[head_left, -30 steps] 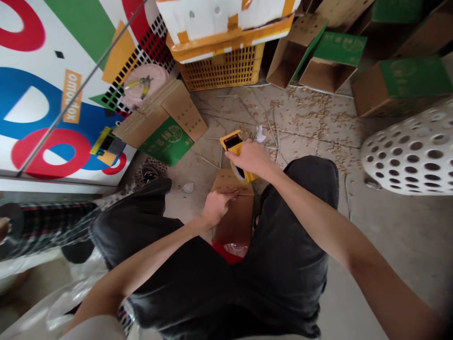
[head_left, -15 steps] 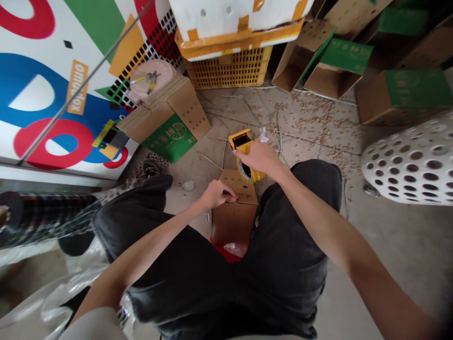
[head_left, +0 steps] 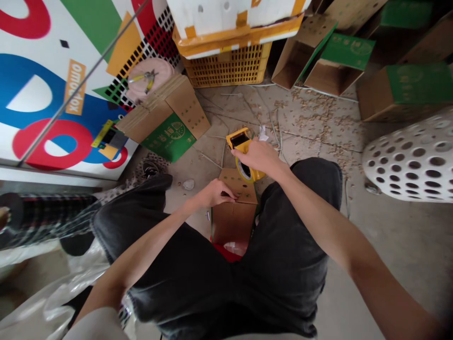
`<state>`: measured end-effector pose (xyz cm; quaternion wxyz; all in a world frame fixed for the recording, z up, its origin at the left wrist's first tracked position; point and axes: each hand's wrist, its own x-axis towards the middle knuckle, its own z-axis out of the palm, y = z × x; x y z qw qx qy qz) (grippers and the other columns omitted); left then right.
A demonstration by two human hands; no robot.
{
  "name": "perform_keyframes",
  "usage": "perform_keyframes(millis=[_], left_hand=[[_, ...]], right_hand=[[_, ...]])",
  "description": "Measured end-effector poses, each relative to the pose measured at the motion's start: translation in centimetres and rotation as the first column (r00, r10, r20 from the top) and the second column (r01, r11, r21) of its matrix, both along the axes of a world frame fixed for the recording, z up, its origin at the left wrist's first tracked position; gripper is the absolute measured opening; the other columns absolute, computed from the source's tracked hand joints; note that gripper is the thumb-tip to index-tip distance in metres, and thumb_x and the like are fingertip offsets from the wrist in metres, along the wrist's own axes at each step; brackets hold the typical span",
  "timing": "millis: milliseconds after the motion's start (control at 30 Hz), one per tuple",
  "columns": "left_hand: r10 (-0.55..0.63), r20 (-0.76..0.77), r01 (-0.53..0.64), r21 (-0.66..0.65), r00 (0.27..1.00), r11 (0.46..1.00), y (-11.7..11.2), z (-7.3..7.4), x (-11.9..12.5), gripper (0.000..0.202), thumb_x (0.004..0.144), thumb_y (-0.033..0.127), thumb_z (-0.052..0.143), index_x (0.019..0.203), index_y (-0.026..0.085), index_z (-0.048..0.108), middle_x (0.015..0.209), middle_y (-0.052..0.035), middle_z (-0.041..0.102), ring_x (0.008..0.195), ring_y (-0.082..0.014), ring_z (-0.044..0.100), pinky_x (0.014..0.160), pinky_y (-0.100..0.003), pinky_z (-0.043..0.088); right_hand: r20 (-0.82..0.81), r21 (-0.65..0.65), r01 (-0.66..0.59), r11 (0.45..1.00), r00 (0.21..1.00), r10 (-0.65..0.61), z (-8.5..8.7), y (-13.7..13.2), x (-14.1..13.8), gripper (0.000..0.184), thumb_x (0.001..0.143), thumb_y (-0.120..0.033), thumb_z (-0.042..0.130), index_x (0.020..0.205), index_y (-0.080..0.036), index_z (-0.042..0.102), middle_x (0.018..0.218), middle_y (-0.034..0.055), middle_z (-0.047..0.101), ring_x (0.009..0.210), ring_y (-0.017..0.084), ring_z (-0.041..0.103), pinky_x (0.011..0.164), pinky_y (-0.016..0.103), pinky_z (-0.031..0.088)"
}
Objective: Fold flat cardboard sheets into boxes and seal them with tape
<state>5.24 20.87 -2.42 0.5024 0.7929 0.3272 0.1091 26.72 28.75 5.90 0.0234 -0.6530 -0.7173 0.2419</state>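
One cardboard box [head_left: 233,225] wedged between legs in black shorts [head_left: 286,245], seemingly for steadiness.
Right grip [head_left: 260,158] closed around a yellow tape dispenser [head_left: 240,141]; left grip [head_left: 214,193] open, pressing the top flap [head_left: 245,188].

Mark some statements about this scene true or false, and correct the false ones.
1. The right hand grips a yellow tape dispenser. True.
2. The left hand is holding a pair of scissors. False: it rests on top of a cardboard box.
3. A white box sits on a yellow plastic crate. True.
4. The white perforated object lies to the left of the person's legs. False: it lies to their right.
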Motion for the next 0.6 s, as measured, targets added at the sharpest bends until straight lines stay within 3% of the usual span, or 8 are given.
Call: perform_keyframes(millis=[267, 400, 600], left_hand=[[-0.042, -0.037, 0.042, 0.012, 0.998, 0.999, 0.03, 0.7, -0.01, 0.015, 0.091, 0.02, 0.08, 0.104, 0.024, 0.086, 0.115, -0.0052, 0.083, 0.108, -0.0191, 0.08, 0.092, -0.025, 0.058], [-0.049, -0.031, 0.049, -0.011, 0.998, 0.999, 0.09, 0.65, -0.08, 0.019, 0.093, 0.014, 0.075, 0.103, 0.025, 0.086, 0.117, -0.0043, 0.083, 0.109, -0.0183, 0.08, 0.095, -0.025, 0.059], [-0.057, -0.048, 0.057, -0.014, 0.997, 0.998, 0.14, 0.73, -0.18, 0.016, 0.093, 0.017, 0.077, 0.102, 0.026, 0.086, 0.117, -0.0042, 0.083, 0.112, -0.0194, 0.079, 0.094, -0.025, 0.059]], right_hand=[[-0.029, -0.013, 0.015, 1.0, 0.999, -0.015, -0.13, -0.05, -0.05, 0.069, 0.096, -0.07, 0.062, 0.124, -0.009, 0.073, 0.111, 0.0253, 0.076, 0.112, 0.04, 0.072, 0.091, 0.043, 0.055], [-0.027, -0.018, 0.003, 1.0, 1.0, -0.004, -0.1, 0.0, -0.08, 0.067, 0.096, -0.069, 0.062, 0.123, -0.009, 0.073, 0.111, 0.0256, 0.075, 0.112, 0.04, 0.072, 0.089, 0.043, 0.055], [-0.003, -0.006, -0.033, 0.999, 0.999, 0.033, -0.26, -0.02, -0.05, 0.069, 0.097, -0.071, 0.058, 0.123, -0.008, 0.074, 0.117, 0.0275, 0.074, 0.112, 0.041, 0.072, 0.089, 0.044, 0.056]])
